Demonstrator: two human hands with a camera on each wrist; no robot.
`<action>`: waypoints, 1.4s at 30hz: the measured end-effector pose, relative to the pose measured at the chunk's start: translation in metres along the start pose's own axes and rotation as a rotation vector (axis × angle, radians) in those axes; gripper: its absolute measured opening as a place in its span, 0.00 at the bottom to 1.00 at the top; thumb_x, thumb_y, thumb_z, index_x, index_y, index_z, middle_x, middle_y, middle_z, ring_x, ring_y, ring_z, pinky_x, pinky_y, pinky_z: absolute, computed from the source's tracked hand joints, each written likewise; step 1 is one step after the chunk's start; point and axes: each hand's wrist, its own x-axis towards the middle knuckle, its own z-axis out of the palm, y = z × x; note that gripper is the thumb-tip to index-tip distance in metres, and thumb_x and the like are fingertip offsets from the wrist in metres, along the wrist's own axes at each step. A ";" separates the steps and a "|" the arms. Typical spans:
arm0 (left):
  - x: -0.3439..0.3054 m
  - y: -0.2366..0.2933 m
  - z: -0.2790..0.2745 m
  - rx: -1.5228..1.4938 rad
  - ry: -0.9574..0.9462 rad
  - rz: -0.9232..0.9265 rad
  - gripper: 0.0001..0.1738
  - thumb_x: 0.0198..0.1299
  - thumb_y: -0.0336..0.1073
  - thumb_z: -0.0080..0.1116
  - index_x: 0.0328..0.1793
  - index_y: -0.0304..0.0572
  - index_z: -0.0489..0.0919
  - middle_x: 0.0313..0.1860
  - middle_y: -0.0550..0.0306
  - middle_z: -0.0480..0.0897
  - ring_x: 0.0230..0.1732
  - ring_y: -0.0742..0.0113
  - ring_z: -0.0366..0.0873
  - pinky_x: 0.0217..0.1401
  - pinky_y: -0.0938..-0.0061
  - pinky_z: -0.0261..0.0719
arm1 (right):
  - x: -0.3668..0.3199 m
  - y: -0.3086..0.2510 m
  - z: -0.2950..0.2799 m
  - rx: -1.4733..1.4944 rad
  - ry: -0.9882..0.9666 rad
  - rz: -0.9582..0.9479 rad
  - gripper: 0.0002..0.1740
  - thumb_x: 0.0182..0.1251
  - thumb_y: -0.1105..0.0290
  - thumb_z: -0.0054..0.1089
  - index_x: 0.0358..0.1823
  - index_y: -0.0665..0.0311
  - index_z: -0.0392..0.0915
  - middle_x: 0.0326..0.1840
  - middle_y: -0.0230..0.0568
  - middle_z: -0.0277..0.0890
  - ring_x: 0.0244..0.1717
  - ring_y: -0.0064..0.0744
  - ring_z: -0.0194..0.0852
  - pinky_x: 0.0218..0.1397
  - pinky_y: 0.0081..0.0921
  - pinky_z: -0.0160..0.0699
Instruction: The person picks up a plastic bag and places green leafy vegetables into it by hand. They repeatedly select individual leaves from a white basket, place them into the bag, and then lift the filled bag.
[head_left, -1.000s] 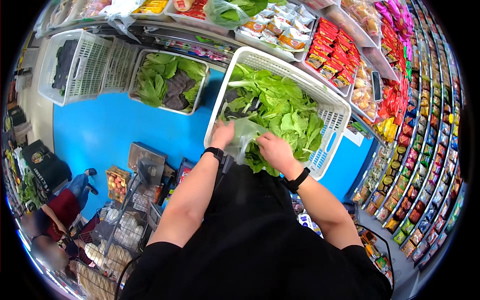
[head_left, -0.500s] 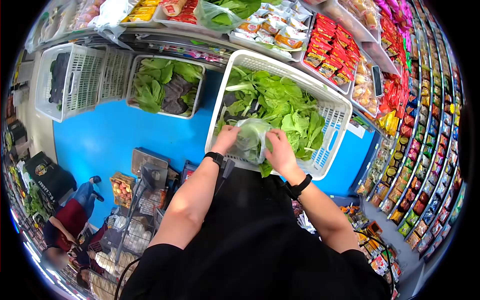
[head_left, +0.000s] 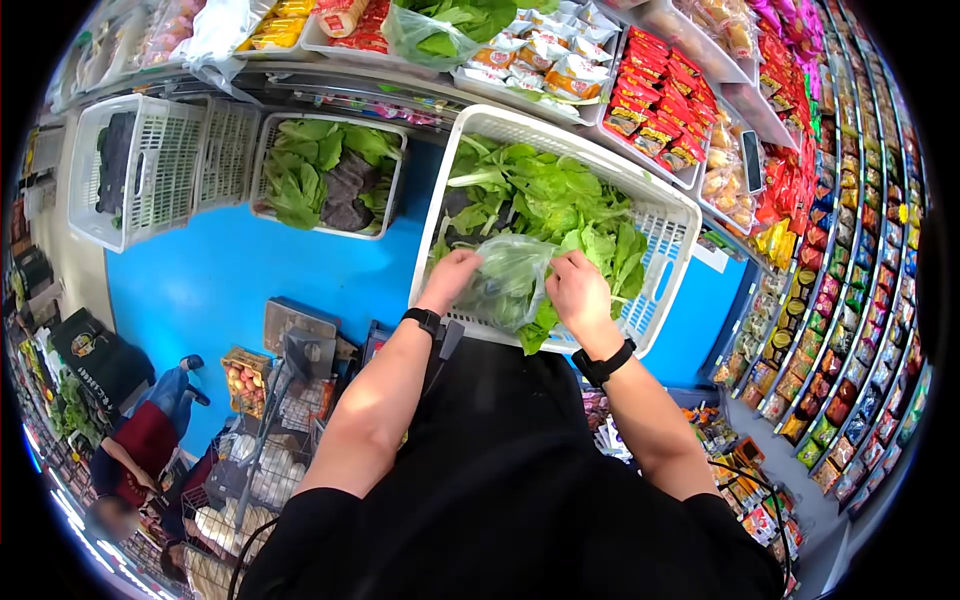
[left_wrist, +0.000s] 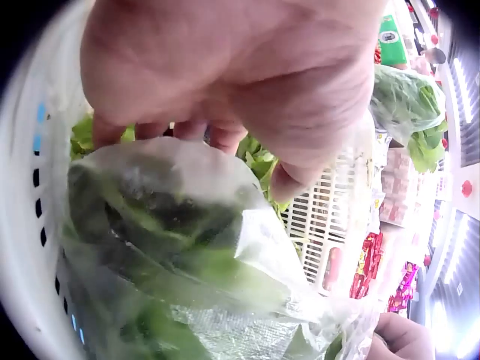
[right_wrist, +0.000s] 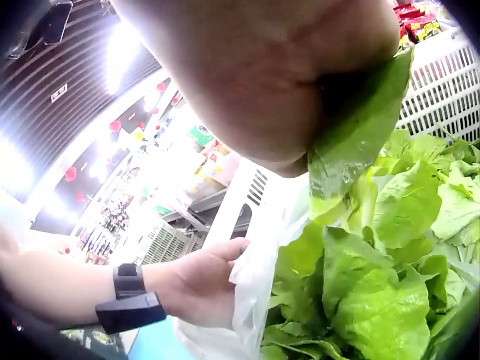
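Observation:
A clear plastic bag [head_left: 508,285] with leafy greens inside it stretches between my two hands, over the near side of a white basket [head_left: 690,215]. My left hand [head_left: 450,281] grips the bag's left edge; in the left wrist view its fingers pass behind the film. On the right edge, my right hand [head_left: 582,296] holds the bag with curled fingers. A broad green leaf [right_wrist: 360,135] sticks out below this hand in the right wrist view. Loose leafy greens [head_left: 565,195] fill much of the basket beyond the bag.
Left of the basket stands a crate of greens and dark wrapping [head_left: 345,180], beside more white crates [head_left: 165,165]. Packaged snacks [head_left: 655,110] line the shelf ahead. A loaded cart [head_left: 250,465] and a person [head_left: 150,440] are at lower left.
The bag has risen and spread wider between my hands, showing more of its contents. My right hand has moved to the right, away from the left.

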 end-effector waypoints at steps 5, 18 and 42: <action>-0.003 -0.011 0.000 0.232 -0.012 0.101 0.19 0.71 0.45 0.68 0.56 0.36 0.88 0.46 0.54 0.92 0.47 0.67 0.87 0.54 0.69 0.82 | 0.004 0.025 0.044 0.296 -0.073 -0.266 0.14 0.69 0.70 0.64 0.53 0.61 0.87 0.55 0.48 0.85 0.54 0.57 0.86 0.57 0.47 0.89; -0.017 0.004 0.016 -0.248 -0.083 -0.088 0.10 0.84 0.44 0.56 0.50 0.51 0.81 0.43 0.69 0.81 0.45 0.76 0.76 0.45 0.72 0.74 | -0.010 0.006 0.029 -0.009 -0.231 -0.521 0.32 0.69 0.61 0.66 0.75 0.53 0.80 0.72 0.47 0.79 0.77 0.64 0.68 0.79 0.59 0.68; -0.057 -0.024 0.056 0.519 -0.042 0.242 0.15 0.71 0.43 0.65 0.40 0.35 0.85 0.37 0.45 0.88 0.40 0.44 0.85 0.48 0.55 0.82 | -0.025 0.079 0.000 0.458 -0.159 -0.082 0.16 0.68 0.64 0.70 0.53 0.65 0.89 0.55 0.52 0.91 0.62 0.55 0.88 0.69 0.50 0.82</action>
